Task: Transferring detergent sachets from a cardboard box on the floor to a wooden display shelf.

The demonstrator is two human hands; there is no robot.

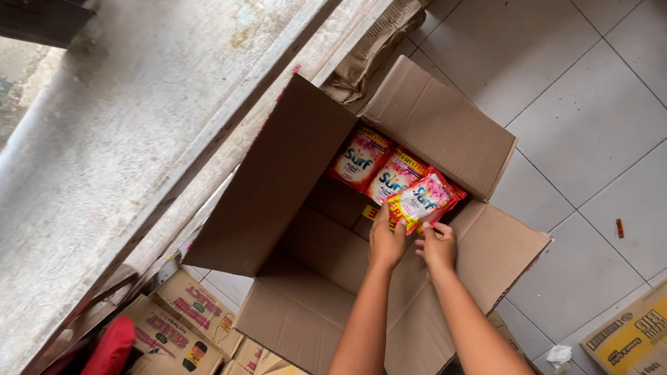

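Both forearms reach into an open cardboard box [303, 217]; left hand [386, 243] and right hand [439, 247] each grip one pink sachet bundle [425, 199], above two more sachets [377, 165].

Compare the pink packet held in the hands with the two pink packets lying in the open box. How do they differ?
The held packet is gripped by the left hand and right hand and is tilted and crumpled; the two packets in the box lie flat, side by side, untouched. All are pink with red edges and sit within the cardboard box.
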